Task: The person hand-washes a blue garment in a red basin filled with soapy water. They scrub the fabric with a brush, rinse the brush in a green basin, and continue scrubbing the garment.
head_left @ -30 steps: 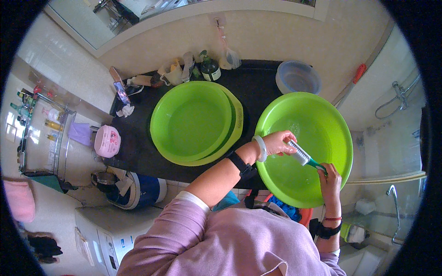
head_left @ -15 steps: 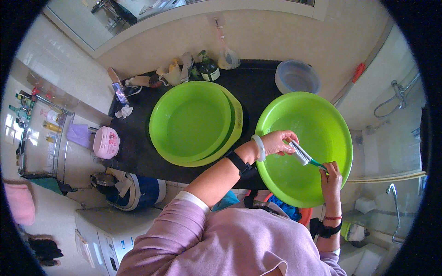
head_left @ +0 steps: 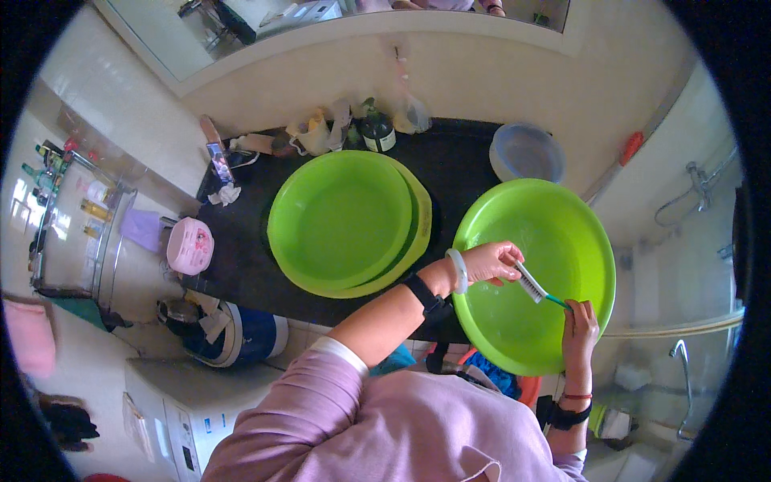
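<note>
A scrub brush (head_left: 531, 286) with a white bristled head and a green handle is held between my hands, above a light green basin (head_left: 580, 241). My right hand (head_left: 579, 323) grips the handle's end near the basin's right wall. With closed fingertips, my left hand (head_left: 491, 263) touches the tip of the brush head; a white bangle circles that wrist. The bristles face down and to the left. Some shallow clear liquid seems to lie in the basin, though its depth is hard to judge.
Left of my arms, stacked green basins (head_left: 341, 217) stand on the black counter (head_left: 233, 257). Behind them are a dark pump bottle (head_left: 377, 128) and a bluish bowl (head_left: 528, 153). A pink tub (head_left: 190, 246) sits at the counter's left end. A washing machine (head_left: 189, 402) stands lower left.
The whole view has shifted slightly, so the counter and basins appear a little lower. The brush is turned a bit, its bristles now more edge-on. Both hands keep their hold.
</note>
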`<state>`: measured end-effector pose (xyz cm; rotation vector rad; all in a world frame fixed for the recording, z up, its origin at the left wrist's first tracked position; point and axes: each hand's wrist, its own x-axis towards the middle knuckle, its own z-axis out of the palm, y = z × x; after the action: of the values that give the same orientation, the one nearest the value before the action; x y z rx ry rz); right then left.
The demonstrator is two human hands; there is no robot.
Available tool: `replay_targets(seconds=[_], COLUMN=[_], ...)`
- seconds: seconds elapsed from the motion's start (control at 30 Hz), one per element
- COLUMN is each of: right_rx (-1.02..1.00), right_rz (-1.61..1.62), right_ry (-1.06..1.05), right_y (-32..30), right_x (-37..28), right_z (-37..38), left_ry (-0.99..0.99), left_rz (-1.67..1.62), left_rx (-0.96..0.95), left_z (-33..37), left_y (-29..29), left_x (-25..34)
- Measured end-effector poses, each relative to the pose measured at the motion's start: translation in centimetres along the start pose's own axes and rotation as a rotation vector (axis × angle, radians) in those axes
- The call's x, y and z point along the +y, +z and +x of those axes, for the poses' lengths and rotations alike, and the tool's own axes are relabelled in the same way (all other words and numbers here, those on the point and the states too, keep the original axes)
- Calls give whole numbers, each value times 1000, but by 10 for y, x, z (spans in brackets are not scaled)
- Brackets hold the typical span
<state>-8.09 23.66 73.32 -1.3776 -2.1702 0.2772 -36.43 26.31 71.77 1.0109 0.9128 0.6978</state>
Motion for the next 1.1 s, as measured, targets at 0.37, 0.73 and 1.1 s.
replay_targets(seconds=[0.37,0.73,1.1], right_rx=[-14,-42,-35], right_rz=[26,91,109], right_ry=[40,88,52], right_y=[0,0,-4], right_x=[0,1,-2], right_z=[1,0,-1], left_ry=[-2,10,-8], left_rz=[15,39,23], left_rx=[-4,-4,-7], left_z=[5,6,13], left_y=[0,0,-1], left_x=[-4,-6,-13])
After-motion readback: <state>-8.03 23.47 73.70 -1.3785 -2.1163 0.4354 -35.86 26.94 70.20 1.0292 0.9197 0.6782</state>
